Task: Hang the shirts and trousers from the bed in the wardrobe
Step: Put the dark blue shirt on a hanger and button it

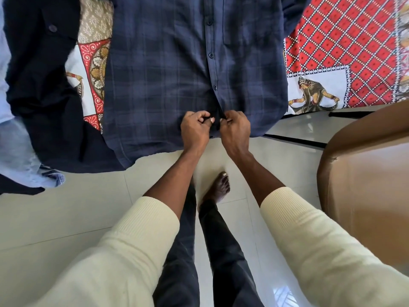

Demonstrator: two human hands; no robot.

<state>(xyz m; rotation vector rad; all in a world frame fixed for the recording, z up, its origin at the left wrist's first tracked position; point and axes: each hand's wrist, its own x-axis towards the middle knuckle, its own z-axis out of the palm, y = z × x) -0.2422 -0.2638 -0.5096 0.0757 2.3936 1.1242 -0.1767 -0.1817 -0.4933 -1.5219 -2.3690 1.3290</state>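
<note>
Seen from above, looking down over a bed edge and pale tiled floor.

Spread flat across the bed, front up: a dark blue checked shirt, button placket running down its middle, hem hanging over the bed edge toward the floor. Buttoned along the visible upper part; open at the very bottom.

At the lower end of the placket, both hands close together. Left hand: grip clenched, fingers curled and pinching the left edge of the shirt front. Right hand: grip likewise clenched, pinching the opposite edge of the placket, knuckles nearly touching the left hand. Cream ribbed sleeves pushed up both forearms.

Left of the shirt, on the same bed: a dark navy garment with one button showing, draped over the edge. Farther left, at the frame border, light blue fabric, partly hanging down.

Under the clothes: a printed bedsheet, red diamond grid with white dots, plus white panels with dancing figures.

On the right, just beside the bed: a brown rounded piece of furniture, glossy, scuffed at one corner; hard to tell what exactly.

Below the hands: dark trousers on the legs and one bare foot on the shiny tiles, with dark lines crossing the floor near the bed corner.
</note>
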